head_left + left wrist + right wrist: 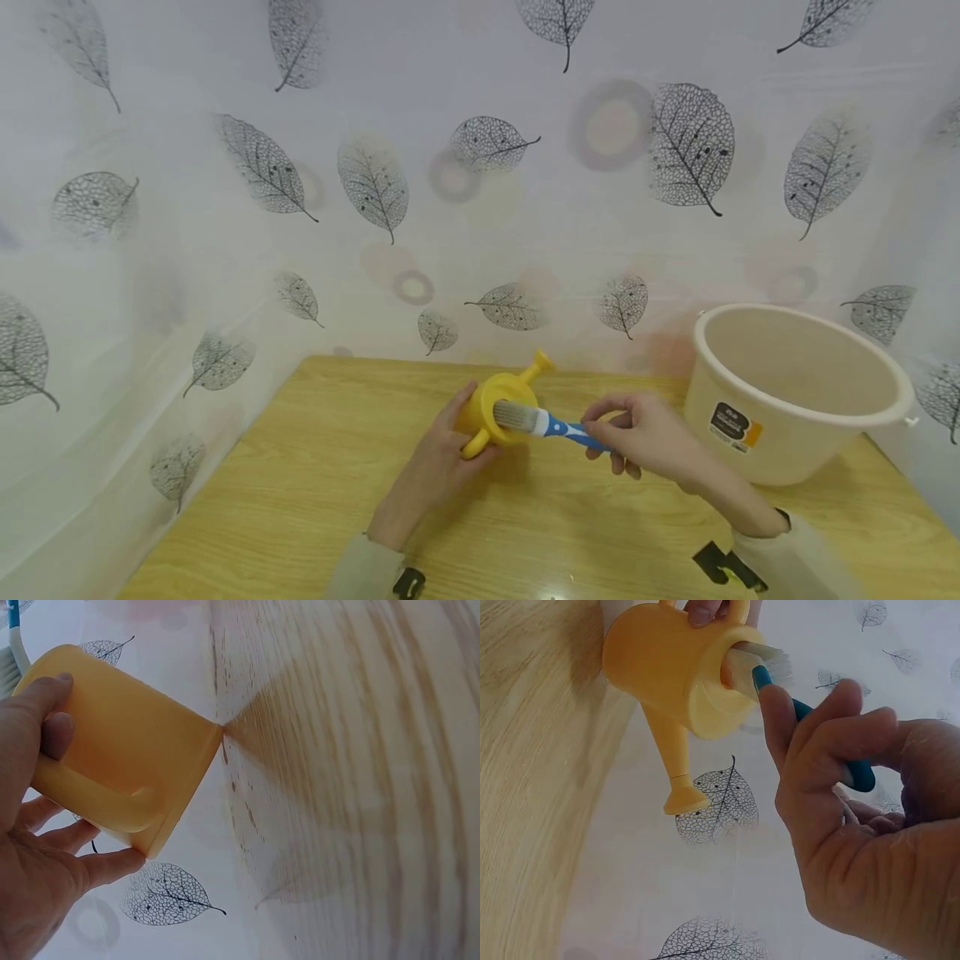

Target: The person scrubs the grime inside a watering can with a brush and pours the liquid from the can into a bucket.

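Hands meet at frame centre above the desk (315, 467): the left hand (431, 471) grips a yellow can (501, 404) by its handle, the right hand (648, 433) pinches a blue brush (551, 425), bristles at the can's mouth, a bucket (795, 392) at right.

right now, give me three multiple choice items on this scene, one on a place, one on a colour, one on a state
1. Where is the bucket?
A. by the right hand
B. by the left hand
C. under the table

2. What colour is the watering can?
A. green
B. yellow
C. red

3. What is the brush doing?
A. lying on the table
B. standing in the bucket
C. bristles at the can's opening

Key: 1 A, the bucket stands at the table's right end; 2 B, all views show yellow; 3 C, the right wrist view shows bristles at the rim.
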A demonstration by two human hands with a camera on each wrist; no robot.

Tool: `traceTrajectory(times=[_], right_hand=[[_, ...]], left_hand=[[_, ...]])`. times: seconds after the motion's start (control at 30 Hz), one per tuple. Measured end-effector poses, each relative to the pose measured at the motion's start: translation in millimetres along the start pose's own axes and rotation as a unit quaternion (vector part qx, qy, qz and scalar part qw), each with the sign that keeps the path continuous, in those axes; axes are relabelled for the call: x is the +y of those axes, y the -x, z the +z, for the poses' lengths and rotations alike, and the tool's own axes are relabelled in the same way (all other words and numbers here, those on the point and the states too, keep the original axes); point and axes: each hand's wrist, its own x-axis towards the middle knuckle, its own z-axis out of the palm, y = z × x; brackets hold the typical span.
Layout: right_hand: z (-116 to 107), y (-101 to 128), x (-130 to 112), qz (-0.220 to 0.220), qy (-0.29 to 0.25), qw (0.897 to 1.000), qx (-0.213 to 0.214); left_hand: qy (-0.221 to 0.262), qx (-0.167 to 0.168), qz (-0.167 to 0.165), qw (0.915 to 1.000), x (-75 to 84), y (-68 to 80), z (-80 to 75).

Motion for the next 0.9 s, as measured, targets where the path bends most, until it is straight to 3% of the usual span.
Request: traceTrajectory(times=[0.17, 0.33, 0.6, 0.9], right_hand=[[-7.5, -4.3, 7.2, 0.031, -0.038, 0.996, -0.078], [-11.0, -6.8, 12.7, 0.045, -0.055, 0.99, -0.122], [-14.9, -10.1, 21.9, 0.015, -0.062, 0.988, -0.142], [-15.8, -4.6, 25.1, 0.021, -0.082, 0.986, -0.143]], left_hand=[[-0.007, -0.006, 0.007, 0.9999, 1.1, -0.1, -0.8], [-0.006, -0.008, 0.008, 0.9999, 1.3, 0.1, -0.9], [-0.005, 0.0, 0.019, 0.9998, -0.9, 0.3, -0.2], [-0.006, -0.004, 0.027, 0.9996, 0.3, -0.8, 0.5]])
